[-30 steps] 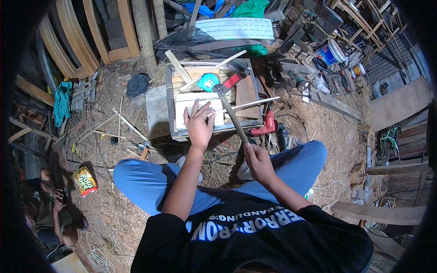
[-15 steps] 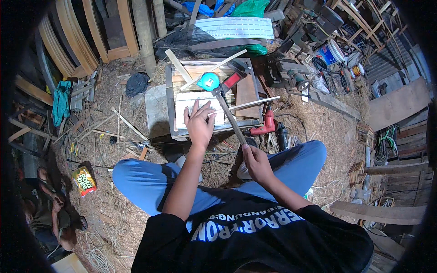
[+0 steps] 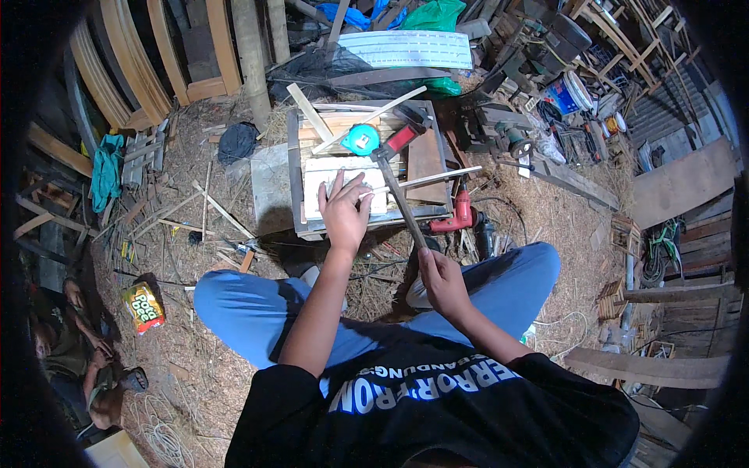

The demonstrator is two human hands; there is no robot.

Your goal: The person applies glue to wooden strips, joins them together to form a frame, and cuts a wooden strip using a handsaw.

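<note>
Wood-handled hammer point(image 3: 402, 204), slightly off earlier position

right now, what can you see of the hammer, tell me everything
The hammer has a long, straight, brownish handle that looks like wood and a small greyish head, too small for detail. The right hand grips the handle's near end. It slants forward and left over the low bench, its head beside the blue tape measure; whether they touch, I cannot tell.

Left hand point(image 3: 344, 214) lies palm down; right hand point(image 3: 442, 279) curls closed.
</note>
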